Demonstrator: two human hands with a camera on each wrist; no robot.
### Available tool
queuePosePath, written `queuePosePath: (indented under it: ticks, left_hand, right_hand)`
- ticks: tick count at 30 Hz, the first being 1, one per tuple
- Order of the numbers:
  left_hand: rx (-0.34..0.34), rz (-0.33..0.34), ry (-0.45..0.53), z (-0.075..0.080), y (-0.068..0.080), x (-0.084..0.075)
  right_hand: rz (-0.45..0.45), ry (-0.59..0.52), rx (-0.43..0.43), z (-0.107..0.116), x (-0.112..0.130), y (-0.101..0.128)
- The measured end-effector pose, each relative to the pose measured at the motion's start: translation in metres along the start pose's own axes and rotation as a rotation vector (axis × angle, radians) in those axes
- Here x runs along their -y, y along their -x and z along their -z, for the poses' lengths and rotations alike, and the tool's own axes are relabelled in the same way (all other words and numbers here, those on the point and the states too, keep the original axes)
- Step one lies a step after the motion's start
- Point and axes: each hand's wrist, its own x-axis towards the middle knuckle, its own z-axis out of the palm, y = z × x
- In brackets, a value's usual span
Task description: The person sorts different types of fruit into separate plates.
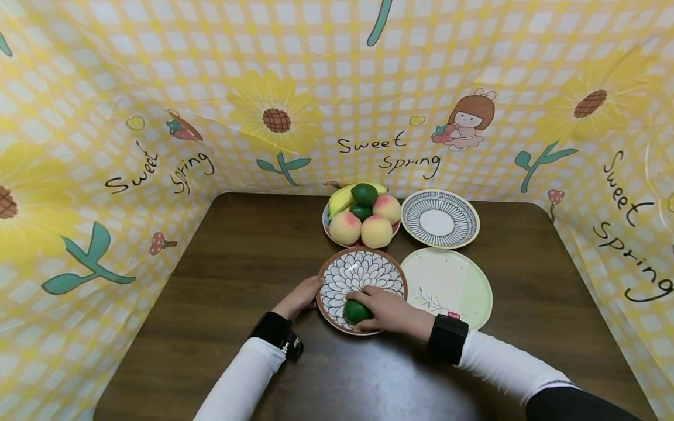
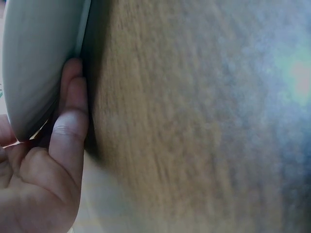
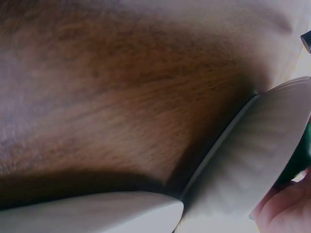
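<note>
A plate [image 1: 337, 269] with a brown rim and a white petal pattern lies at the front centre of the table. My left hand [image 1: 300, 297] grips its left rim; in the left wrist view, the fingers [image 2: 68, 131] reach under the pale underside. Over the plate's lower middle, my right hand [image 1: 392, 313] holds a smooth, dark green oval fruit [image 1: 357, 312] between thumb and fingers. The right wrist view shows that fruit [image 3: 299, 158] only in part, above the plate's ribbed outside [image 3: 243, 160].
Behind, a plate of fruit [image 1: 325, 227] bears bananas [image 1: 341, 200], several peaches [image 1: 376, 231] and green fruits [image 1: 364, 194]. A blue-lined plate [image 1: 437, 222] stands at the back right. The pale green plate [image 1: 463, 286] sits beside the petal plate. Checked cloth walls [image 1: 337, 88] surround the brown table [image 1: 237, 251].
</note>
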Motion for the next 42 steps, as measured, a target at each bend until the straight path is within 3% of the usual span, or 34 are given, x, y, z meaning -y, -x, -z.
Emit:
queuePosePath:
  ticks: [6, 18, 29, 34, 42]
  left_hand:
    - [-0.001, 0.014, -0.003, 0.001, -0.001, -0.001]
    - [0.033, -0.047, 0.034, 0.001, -0.002, 0.003]
    - [0.023, -0.036, 0.035, 0.001, 0.000, 0.002]
    - [0.019, -0.031, 0.020, 0.001, 0.002, 0.001]
    - [0.009, -0.007, -0.011, 0.001, 0.001, 0.001]
  right_hand:
    - [0.008, 0.039, 0.002, -0.001, -0.002, -0.002]
    - [0.027, 0.066, 0.021, 0.001, -0.005, -0.003]
    - [0.021, 0.096, 0.042, 0.010, 0.000, -0.005]
    - [0.030, 0.114, -0.041, 0.029, -0.003, -0.013]
    - [-0.043, 0.071, -0.155, 0.089, -0.018, -0.044]
